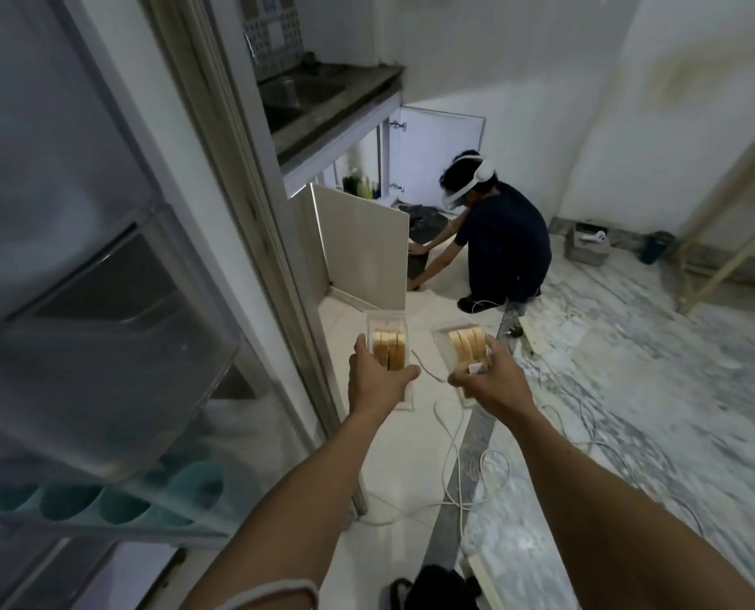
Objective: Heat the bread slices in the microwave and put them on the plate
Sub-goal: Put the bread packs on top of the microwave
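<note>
Above the pale floor (393,455), beside the open fridge door (102,345), the left hand (377,376) gripped one clear pack of bread slices (388,345) and the right hand (485,380) gripped a second pack of bread slices (465,345), the two packs held apart in the air. Beyond them, a crouching person (498,239) reached into an open cabinet (366,253) under the worktop's near edge, white cables (459,468) lying across the floor.

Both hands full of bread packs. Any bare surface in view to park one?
Countertop strip right of the sink looks bare. Pale floor ahead is crossed by cables; crouching person blocks the open cabinet.
</note>
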The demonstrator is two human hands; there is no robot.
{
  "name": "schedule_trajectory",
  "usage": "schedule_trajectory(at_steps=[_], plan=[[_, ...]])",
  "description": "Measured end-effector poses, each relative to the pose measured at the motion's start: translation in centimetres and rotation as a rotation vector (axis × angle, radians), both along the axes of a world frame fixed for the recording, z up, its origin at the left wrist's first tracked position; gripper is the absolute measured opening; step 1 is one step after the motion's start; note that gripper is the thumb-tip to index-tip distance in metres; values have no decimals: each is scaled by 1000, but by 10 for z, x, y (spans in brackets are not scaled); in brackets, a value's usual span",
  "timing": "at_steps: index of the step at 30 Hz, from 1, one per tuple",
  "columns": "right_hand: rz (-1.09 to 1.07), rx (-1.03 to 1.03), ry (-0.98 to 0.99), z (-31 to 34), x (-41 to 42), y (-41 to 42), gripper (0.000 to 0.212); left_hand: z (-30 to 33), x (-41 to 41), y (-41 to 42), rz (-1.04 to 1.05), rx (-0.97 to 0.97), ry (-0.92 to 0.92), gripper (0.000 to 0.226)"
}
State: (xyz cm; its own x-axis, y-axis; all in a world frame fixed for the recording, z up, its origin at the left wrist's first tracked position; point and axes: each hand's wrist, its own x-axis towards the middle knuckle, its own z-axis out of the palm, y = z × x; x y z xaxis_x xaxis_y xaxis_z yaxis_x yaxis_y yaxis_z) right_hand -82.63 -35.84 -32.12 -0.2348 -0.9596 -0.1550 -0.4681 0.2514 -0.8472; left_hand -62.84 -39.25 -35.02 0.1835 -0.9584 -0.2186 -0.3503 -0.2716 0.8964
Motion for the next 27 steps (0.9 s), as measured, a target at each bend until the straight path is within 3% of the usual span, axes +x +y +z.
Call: schedule_trajectory(at_steps=[6, 13, 17, 21, 27], plan=[[43, -9, -6, 4, -6, -84, 66, -4, -15, -71, 118, -70, -15, 115], [163, 3, 2, 0, -1, -247, 70, -17, -25, -198, 308, -68, 23, 109], [293, -7, 4, 3, 7, -343, 69, -22, -14, -273, 427, -51, 62, 107], [390, -14, 5, 10, 24, -422, 60, -11, 8, -333, 528, -102, 124, 91], [540, -27, 56, 20, 81, -504, 70, 0, 71, -390, 642, -142, 77, 109]])
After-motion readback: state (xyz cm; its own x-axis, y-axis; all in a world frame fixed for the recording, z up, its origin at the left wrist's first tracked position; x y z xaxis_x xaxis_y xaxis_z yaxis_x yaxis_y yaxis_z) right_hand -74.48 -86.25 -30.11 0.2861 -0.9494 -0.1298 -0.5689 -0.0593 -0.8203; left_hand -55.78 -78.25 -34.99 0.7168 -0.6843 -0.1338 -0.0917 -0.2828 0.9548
